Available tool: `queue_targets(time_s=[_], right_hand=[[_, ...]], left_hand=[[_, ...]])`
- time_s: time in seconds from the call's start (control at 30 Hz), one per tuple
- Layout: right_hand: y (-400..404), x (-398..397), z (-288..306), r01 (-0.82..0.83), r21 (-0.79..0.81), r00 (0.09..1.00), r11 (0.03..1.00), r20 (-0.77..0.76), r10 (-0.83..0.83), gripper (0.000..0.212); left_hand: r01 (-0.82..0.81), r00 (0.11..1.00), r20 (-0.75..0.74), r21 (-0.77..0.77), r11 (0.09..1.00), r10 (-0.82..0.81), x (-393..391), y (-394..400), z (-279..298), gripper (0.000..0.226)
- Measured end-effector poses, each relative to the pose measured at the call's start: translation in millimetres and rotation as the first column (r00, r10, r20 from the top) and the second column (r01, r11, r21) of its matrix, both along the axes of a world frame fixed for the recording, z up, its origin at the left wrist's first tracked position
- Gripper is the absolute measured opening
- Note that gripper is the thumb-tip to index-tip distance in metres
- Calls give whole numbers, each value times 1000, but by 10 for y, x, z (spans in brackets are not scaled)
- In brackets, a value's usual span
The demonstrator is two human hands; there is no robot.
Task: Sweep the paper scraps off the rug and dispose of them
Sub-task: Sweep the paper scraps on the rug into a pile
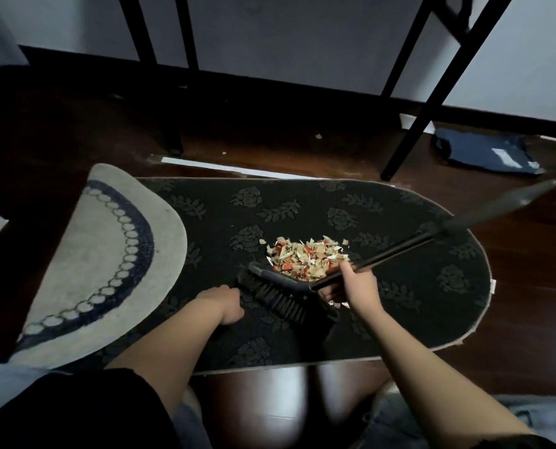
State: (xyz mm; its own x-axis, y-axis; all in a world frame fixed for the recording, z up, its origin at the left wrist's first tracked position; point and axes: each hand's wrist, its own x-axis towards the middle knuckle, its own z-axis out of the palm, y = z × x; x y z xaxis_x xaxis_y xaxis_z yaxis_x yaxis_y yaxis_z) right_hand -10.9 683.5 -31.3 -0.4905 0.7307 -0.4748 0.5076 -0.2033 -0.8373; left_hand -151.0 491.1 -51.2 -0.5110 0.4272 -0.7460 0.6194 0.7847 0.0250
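Observation:
A heap of beige, white and red paper scraps lies in the middle of a dark oval rug with a flower pattern. A black broom lies low across the rug, its bristle head just on the near side of the heap. Its long handle runs up to the right. My right hand grips the handle close to the head. My left hand is curled around the left end of the bristle head, its fingertips hidden. A few scraps show under my right hand.
A beige round rug with a dark ring overlaps the dark rug's left end. Black furniture legs stand on the wooden floor behind, beside a white strip, two stray scraps and a dark blue bag. My knees are at the bottom.

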Motion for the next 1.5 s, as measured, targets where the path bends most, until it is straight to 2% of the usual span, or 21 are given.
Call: queue_targets(time_s=[0.3,0.5,0.63,0.83,1.03,1.23,1.37,1.5], right_hand=[[-2,101,255,36,88,999,995,-34,-33,28],[-270,112,14,-120,99,989,988,103,110,40],[-328,179,-106,-119,93,980,989,173,101,35],[-179,180,34,29,87,998,996,45,-33,30],[29,130,434,-78,269,997,960,10,78,28],[119,109,767,-83,428,990,900,-71,125,27],[92,103,946,-44,433,995,900,-64,80,29],[71,105,1141,18,349,985,937,-166,43,24]], left_hand=[[-4,1000,-20,3,1000,4,66,-18,259,58],[-2,1000,-20,34,999,2,155,-61,290,54],[4,1000,-1,-12,1000,-4,176,-108,203,57],[2,1000,5,-44,999,-2,122,-151,180,58],[0,1000,-20,2,1000,0,92,-71,334,58],[2,998,-66,25,1000,-1,107,-70,585,60],[0,994,-109,47,999,5,113,-74,838,58],[-17,986,-163,81,997,30,124,-93,1120,58]])
